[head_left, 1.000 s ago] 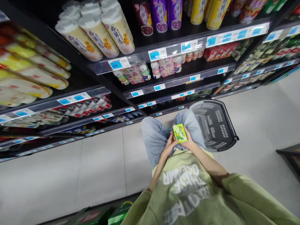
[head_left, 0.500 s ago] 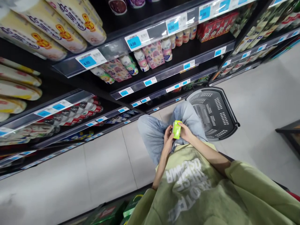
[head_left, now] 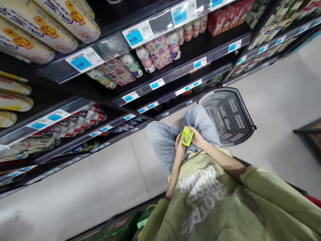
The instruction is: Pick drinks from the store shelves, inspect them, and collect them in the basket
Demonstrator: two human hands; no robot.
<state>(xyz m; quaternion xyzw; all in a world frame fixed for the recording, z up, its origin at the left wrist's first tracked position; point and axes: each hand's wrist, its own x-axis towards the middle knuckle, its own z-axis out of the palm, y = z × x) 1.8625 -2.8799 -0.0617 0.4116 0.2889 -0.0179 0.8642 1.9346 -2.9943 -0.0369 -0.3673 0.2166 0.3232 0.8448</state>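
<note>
A small green carton (head_left: pixel 187 136) sits between both my hands, close to my stomach and above my jeans. My left hand (head_left: pixel 179 150) grips its left side with the fingers curled round it. My right hand (head_left: pixel 197 138) closes on its right side from behind. The carton's printed face is turned up toward me. Just beyond my hands, on the floor to the right, stands a grey plastic shopping basket (head_left: pixel 240 129) with nothing visible inside.
Dark store shelves (head_left: pixel 160 72) with blue price tags run along the left and top, stocked with small drink bottles (head_left: pixel 144 58), large cups and red packs. Pale tiled floor lies below. Green boxes (head_left: pixel 120 227) sit behind me, and a dark fixture (head_left: pixel 309 134) juts in at right.
The carton has been turned in my hands, from edge-on half a second ago back to face-up. My view has tilted downward, so the shelves have slid up in the picture.
</note>
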